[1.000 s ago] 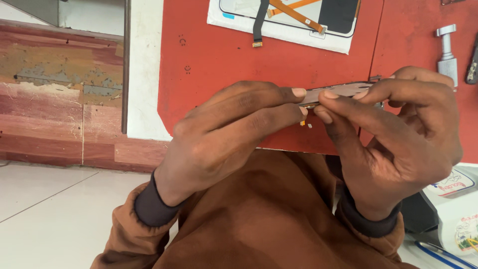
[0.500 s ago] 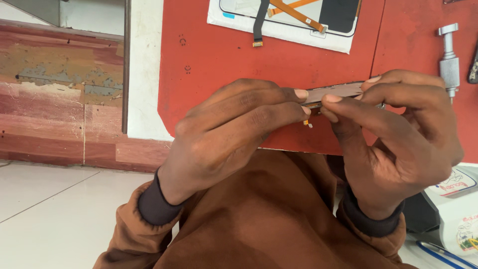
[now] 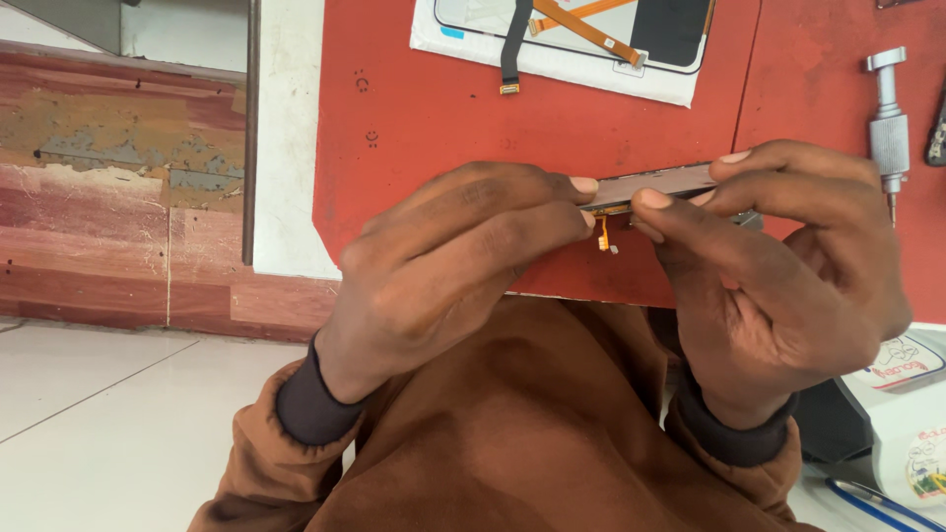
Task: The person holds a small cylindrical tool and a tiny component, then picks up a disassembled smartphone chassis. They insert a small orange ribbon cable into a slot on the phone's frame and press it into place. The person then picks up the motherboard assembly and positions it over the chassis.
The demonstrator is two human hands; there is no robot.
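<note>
Your left hand (image 3: 443, 266) and right hand (image 3: 778, 266) now pinch the thin grey metal phone frame (image 3: 655, 184) edge-on, held slightly higher above the red mat (image 3: 443, 128), fingers clamped on it.

Red mat (image 3: 434, 148) w/ screen panel (image 3: 591, 34), screwdriver (image 3: 889, 118)

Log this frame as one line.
left hand: pinching thin grey flat device edge-on | right hand: pinching same | small orange ribbon cable dangling | silver metal screwdriver on red mat
</note>
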